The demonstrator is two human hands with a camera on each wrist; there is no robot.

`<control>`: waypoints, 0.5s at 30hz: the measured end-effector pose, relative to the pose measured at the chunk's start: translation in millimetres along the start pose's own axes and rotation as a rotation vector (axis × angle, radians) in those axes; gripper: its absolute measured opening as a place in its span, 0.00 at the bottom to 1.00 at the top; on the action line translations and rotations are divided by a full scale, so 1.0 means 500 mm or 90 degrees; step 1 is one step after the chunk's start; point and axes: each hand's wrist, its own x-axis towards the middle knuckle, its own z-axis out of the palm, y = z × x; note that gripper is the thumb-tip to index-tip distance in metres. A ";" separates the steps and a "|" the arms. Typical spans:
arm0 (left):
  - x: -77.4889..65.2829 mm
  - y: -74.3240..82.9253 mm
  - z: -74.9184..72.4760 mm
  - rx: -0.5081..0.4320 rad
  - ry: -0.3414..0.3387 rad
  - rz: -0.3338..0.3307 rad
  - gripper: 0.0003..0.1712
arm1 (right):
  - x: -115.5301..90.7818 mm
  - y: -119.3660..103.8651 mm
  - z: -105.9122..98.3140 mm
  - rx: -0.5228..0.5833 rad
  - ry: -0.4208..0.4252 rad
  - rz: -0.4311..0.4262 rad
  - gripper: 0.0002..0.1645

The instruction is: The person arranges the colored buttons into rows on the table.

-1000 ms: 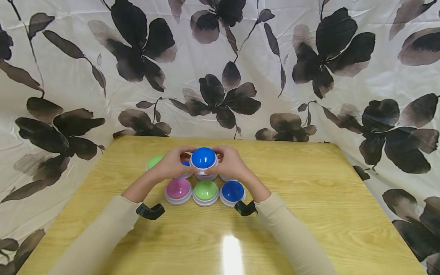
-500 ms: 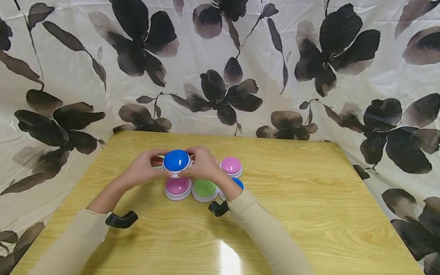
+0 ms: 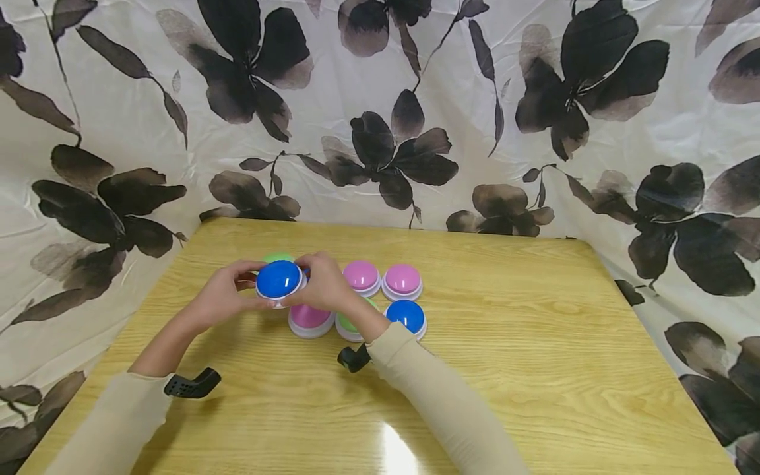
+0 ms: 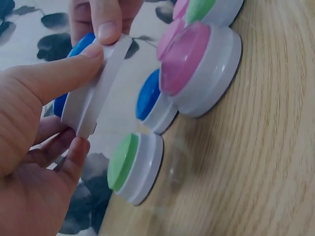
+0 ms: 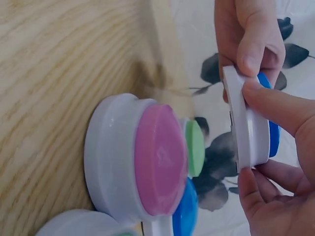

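Note:
A blue dome push button [image 3: 279, 279] with a white base is held up above the table, between both hands. My left hand [image 3: 221, 295] grips its left side, thumb along the white base and fingers round the edge. My right hand [image 3: 325, 284] grips the right side the same way. Both wrist views show the button's white base [image 4: 93, 88] apart from the table. Just beneath and to the right stands a pink button [image 3: 310, 318], partly covered by the right hand. A green button [image 3: 278, 258] sits behind the held one.
Two pink buttons [image 3: 361, 274] stand in the back row. In front are a green button [image 3: 346, 323], half hidden by the right forearm, and a blue button [image 3: 408, 315]. Another blue button [image 4: 149, 98] shows in the left wrist view. A floral cloth [image 3: 380, 79] hangs behind the wooden table [image 3: 522, 343].
Both hands have carried the blue button leftward from over the middle of the group to its left end. The pink buttons at the back have come into sight.

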 end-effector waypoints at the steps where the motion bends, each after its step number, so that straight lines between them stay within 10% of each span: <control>1: -0.002 -0.003 -0.002 0.000 0.001 -0.002 0.46 | 0.002 -0.001 0.003 -0.002 -0.005 -0.001 0.46; 15: -0.022 -0.062 -0.019 0.003 -0.021 -0.046 0.49 | 0.027 0.005 0.049 -0.002 -0.071 0.012 0.42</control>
